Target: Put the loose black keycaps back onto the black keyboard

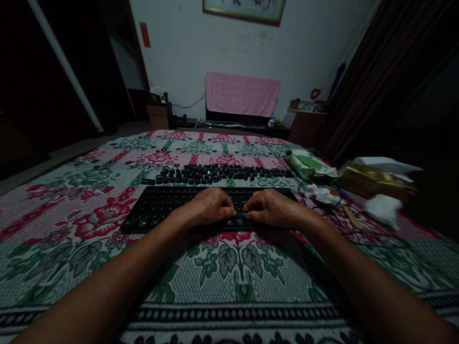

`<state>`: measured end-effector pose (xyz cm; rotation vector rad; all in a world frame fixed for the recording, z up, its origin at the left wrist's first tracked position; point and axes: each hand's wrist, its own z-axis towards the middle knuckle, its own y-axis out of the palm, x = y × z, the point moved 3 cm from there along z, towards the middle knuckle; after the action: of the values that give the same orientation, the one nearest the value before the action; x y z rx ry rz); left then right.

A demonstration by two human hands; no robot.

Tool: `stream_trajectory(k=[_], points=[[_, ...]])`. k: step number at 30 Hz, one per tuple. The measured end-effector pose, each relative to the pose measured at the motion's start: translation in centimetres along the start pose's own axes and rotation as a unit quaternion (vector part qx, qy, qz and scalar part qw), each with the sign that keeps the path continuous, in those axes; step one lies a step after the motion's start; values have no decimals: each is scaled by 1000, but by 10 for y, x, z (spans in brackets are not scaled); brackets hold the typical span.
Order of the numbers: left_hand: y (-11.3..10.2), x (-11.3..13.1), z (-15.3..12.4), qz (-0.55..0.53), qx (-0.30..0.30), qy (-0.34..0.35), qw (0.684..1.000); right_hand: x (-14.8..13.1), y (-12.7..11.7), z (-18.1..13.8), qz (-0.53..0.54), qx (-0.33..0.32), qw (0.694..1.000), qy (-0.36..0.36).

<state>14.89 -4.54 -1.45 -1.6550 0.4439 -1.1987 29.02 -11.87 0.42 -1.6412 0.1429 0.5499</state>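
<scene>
A black keyboard [158, 205] lies on a flowered cloth [222, 267], with most of its key caps off. Several loose black key caps [215, 174] are laid in rows just behind it. My left hand [210, 206] and my right hand [270, 209] rest on the keyboard's front edge near the middle, knuckles up. The fingers of both are curled down and pinched close together over the bottom row. What lies under the fingertips is too small and dark to name.
To the right lie a green and white packet [308, 164], a gold box [373, 181], crumpled white tissue [382, 209] and a thin black cable [358, 234]. A pink cloth [242, 93] covers a screen at the far wall.
</scene>
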Motion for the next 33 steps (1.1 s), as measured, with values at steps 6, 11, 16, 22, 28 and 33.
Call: stream_trajectory(k=[6,11,16,22,28,33], points=[[-7,5,-7,12,-25,69,997,-5,-3,-1,-21,-10,999,-26],[-5,4,-6,1,-11,60,998,-4,-3,-2,-7,-14,1000,-15],[-2,-1,-2,-50,-27,25,998,4,-1,-1,59,-33,998,-2],[-1,-2,0,-89,-51,-6,995,8,-4,1,87,-67,994,16],[-3,2,-2,-60,-43,14,997,8,-5,1,103,-73,992,17],[-3,2,-1,-61,-37,23,997,13,-5,0,114,-67,991,2]])
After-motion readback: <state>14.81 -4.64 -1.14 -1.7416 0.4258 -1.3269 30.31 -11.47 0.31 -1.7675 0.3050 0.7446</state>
